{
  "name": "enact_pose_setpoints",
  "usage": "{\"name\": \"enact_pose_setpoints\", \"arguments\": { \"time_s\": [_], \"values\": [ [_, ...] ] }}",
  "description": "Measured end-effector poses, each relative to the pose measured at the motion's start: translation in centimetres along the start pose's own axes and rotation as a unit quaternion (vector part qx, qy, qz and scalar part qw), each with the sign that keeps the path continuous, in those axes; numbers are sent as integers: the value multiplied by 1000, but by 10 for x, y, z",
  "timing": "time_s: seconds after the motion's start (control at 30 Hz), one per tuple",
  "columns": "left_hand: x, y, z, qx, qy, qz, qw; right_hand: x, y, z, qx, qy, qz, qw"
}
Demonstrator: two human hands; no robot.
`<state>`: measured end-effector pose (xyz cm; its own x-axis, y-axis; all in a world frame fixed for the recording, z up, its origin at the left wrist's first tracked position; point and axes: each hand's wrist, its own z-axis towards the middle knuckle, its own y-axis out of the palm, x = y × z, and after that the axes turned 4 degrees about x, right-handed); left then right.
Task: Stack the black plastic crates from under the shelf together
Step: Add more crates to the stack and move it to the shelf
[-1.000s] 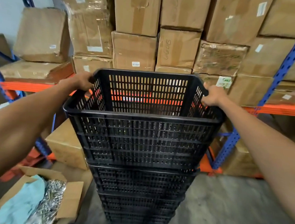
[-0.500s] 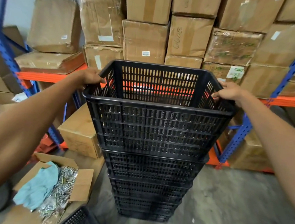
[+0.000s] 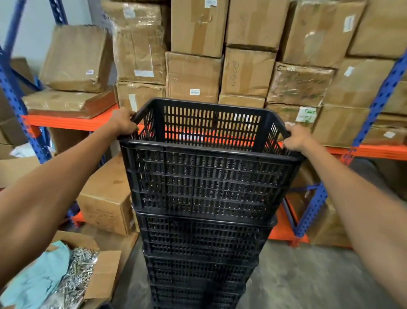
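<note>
**A:** Where is the top crate?

**B:** On the stack of black slatted crates, upright and level. Its lower edge meets the rim of the crate beneath. The stack stands on the grey floor.

**A:** And the hands?

**B:** Both are on the top crate's rim. The left hand grips the left side rim near the far corner, and the right hand grips the right side rim opposite. On each the fingers are curled over the rim edge and held close together, not spread. The fingertips are hidden inside the crate wall, so I cannot tell how deep they reach. Both arms are stretched out towards the stack.

**A:** What is behind the stack?

**B:** An orange shelf beam loaded with cardboard boxes, several wrapped in clear film. A blue upright rises behind and to the right.

**A:** And to its left?

**B:** A closed brown box sits just beside the stack's upper crates, under the beam. Nearer the camera, left of the stack's base, is an open carton holding a blue cloth and a heap of silvery screws.
</note>
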<state>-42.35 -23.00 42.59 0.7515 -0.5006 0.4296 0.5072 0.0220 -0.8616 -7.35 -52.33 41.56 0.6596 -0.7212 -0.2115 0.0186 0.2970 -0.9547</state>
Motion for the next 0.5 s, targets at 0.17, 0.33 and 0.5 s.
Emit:
{"name": "enact_pose_setpoints", "arguments": {
  "time_s": [0.17,0.33,0.5],
  "values": [
    [8,9,2,16,5,-19,1000,9,-3,2,24,-2,5,1000],
    [6,14,11,-6,11,-12,1000,10,-2,8,9,23,8,1000],
    [3,17,20,-17,33,24,999,10,3,13,8,13,-23,1000]
  ]
}}
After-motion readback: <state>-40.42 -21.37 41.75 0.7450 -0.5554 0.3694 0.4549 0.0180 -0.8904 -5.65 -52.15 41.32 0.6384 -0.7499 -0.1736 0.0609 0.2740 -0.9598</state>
